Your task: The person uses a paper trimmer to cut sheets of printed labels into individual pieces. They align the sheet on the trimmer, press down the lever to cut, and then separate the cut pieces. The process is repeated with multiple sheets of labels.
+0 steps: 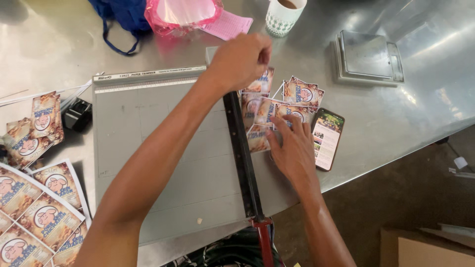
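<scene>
- Nearest, at the left edge of the shiny steel table point(405, 99), uncut printed sheets of colourful picture labels point(39, 212) lie fanned out, well apart from both hands
- The flat grey guillotine paper trimmer point(163, 148) fills the middle; its long black blade arm point(242, 158) lies down along the board's right edge, running near to far, with the red handle point(264, 242) at the near end
- The right hand point(294, 148) rests palm down just right of the blade arm, fingers spread and pressing on the near edge of a loose heap of small cut picture cards point(282, 106)
- So the cards lie straight beyond that hand's fingertips, toward the far side, and this is the closer hand to most of them
- A black smartphone with a lit screen point(327, 138) lies just right of the right hand, its length running near to far
- Farther off, the left hand point(242, 62) crosses over the trimmer to the far end of the blade arm, fingertips pinched together at the left corner of the heap; whether a card is between them I cannot tell
- Farthest: a flat metal kitchen scale point(368, 57), a patterned paper cup point(284, 17), a pink plastic bag point(180, 15)
</scene>
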